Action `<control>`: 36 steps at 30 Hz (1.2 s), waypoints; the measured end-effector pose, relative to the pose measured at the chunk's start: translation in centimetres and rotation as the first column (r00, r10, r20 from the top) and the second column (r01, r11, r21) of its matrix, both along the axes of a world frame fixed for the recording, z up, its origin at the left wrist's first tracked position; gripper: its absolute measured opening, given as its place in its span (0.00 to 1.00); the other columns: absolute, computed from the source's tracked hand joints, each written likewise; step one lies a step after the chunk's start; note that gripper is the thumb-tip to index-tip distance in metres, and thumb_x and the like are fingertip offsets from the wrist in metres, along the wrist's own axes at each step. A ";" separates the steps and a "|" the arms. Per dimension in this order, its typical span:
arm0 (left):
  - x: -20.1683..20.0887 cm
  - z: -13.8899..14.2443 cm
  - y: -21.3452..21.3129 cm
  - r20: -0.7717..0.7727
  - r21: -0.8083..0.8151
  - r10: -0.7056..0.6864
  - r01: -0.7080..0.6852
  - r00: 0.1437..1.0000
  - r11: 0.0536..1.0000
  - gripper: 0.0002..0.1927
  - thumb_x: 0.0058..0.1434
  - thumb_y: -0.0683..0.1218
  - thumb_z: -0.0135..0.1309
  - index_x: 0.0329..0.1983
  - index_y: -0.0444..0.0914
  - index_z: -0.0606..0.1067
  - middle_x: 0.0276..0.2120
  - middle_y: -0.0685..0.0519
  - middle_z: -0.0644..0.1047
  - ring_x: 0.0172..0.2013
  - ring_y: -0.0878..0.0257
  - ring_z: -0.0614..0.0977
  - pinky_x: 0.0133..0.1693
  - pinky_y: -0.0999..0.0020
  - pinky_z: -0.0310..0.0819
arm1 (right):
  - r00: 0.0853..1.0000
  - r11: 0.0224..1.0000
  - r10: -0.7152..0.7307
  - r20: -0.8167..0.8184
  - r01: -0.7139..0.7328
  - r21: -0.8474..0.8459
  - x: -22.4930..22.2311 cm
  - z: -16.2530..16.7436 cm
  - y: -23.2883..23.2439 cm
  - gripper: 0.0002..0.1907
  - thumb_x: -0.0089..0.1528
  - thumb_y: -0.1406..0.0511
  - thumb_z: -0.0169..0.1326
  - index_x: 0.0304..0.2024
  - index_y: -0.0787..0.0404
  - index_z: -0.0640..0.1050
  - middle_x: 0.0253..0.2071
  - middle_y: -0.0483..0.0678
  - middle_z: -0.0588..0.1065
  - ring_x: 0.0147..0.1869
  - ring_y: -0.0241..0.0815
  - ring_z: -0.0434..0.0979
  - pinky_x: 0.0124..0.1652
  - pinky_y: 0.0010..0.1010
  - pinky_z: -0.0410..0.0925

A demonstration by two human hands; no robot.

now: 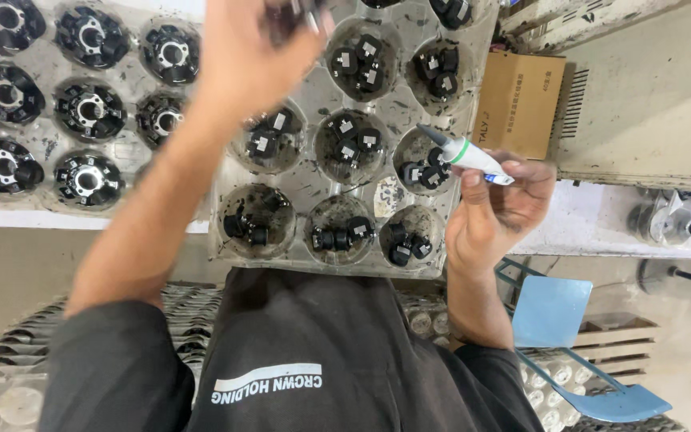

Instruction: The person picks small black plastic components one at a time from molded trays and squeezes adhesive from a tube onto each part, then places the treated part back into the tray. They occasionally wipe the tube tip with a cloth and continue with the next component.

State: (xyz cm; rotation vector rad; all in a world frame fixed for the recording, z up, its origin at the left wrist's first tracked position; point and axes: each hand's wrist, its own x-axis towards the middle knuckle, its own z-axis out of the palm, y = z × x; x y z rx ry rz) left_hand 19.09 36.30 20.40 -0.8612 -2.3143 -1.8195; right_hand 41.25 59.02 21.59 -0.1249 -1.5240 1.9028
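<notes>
Black fabric of the person's shirt [297, 352] fills the bottom of the view. Beyond it, a clear plastic tray with round cups [305, 186] lies on the pale tabletop [593, 220], each cup holding a few small black moulded parts [349, 144].

The right hand [501, 204] grips a white tube with a green band and grey nozzle [469, 154], with its tip over the tray's right edge. The left hand [253, 48], raised above the tray's far end, is closed on a small dark piece [285, 20] too blurred to identify.

The step looks like dosing from the tube onto a picked part. The next move would call for steadying the piece and bringing nozzle and piece together. A second tray of black ring-shaped parts [89, 108] sits to the left.
</notes>
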 end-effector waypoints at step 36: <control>14.0 3.2 -1.2 0.457 0.533 -0.245 -0.044 0.855 0.845 0.26 0.61 0.23 0.55 0.60 0.34 0.76 0.49 0.56 0.73 0.47 0.72 0.77 0.55 0.70 0.87 | 0.985 0.725 0.011 -0.172 0.110 0.679 -0.6 2.0 -3.8 0.21 0.58 0.77 0.66 0.42 0.60 0.67 0.38 0.52 0.75 0.41 0.46 0.80 0.37 0.30 0.76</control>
